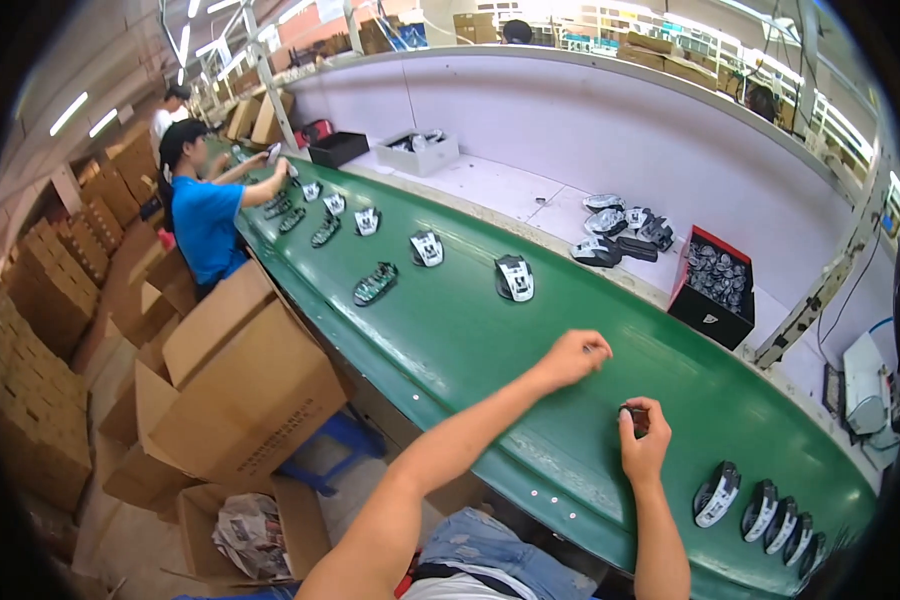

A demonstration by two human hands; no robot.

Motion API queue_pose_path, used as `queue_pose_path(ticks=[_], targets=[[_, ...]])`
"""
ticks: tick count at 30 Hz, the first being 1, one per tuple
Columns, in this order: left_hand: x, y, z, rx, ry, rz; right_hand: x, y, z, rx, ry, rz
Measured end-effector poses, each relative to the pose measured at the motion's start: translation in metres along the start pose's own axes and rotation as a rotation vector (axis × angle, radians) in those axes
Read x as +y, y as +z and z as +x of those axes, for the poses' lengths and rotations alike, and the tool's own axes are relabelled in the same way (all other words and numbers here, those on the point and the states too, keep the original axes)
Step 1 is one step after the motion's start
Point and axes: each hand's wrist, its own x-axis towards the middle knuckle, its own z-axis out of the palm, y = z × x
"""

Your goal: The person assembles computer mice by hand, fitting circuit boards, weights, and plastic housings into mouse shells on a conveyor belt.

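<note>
I judge work midway, with devices [515, 278] either side, right hand [644, 438] pinching a dark piece [627, 411], left hand [575, 358] curled, contents unclear.

Small dark piece [627, 410] in your right hand [648, 435]: mostly hidden. Anything in your left hand [573, 359]: too small to tell. Below both, your arms [660, 535] are cut off.

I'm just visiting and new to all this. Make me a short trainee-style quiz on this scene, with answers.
1. Multiple choice: what fills the red-lined black box? A) crumpled paper B) small grey parts C) bottles
2. True or false: the person's right hand is empty.
3. What colour is the shirt on the co-worker beside the green belt?

Key:
1. B
2. False; it pinches a small dark piece.
3. Blue
</note>
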Motion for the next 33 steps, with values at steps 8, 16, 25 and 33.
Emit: queue_pose_path(ticks=[8, 16, 25, 33], targets=[[0.021, -0.31, -0.052, 0.451, -0.487, 1.329, -0.009, 0.014, 0.01, -0.021, -0.055, -0.036], [0.017, -0.358, -0.085, 0.141, -0.935, 1.312, -0.013, 0.01, 0.005, -0.073, 0.058, 0.013], [0.043, -0.196, -0.059, -0.262, -0.5, 1.46, 0.003, -0.001, 0.006, -0.052, 0.015, 0.002], [0.077, -0.006, -0.064, -0.355, -0.058, 1.222, 0.0, -0.025, 0.032, -0.002, 0.146, 0.073]])
